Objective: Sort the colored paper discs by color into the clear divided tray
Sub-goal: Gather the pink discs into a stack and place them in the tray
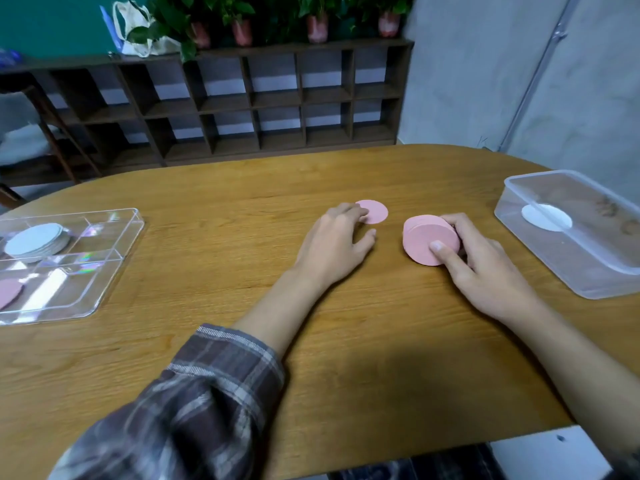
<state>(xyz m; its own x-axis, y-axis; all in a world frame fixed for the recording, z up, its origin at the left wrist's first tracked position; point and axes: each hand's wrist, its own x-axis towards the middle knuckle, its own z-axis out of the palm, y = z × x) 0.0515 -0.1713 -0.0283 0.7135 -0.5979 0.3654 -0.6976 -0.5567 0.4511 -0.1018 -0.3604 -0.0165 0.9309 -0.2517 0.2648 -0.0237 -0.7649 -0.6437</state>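
Observation:
A stack of pink discs (pixel 427 237) stands tilted on the wooden table, gripped by my right hand (pixel 481 261) with the thumb on its front face. A single pink disc (pixel 375 211) lies flat just left of it; the fingertips of my left hand (pixel 337 239) rest on its near edge. The clear divided tray (pixel 114 258) sits at the far left. It holds a stack of white discs (pixel 36 239) in a back compartment and a pink disc (pixel 8 292) in a front one.
A clear plastic box (pixel 588 275) with a white disc (pixel 547 217) inside stands at the right of the table (pixel 242 188). Behind the table are a dark cubby shelf (pixel 277 98) with potted plants and a grey wall.

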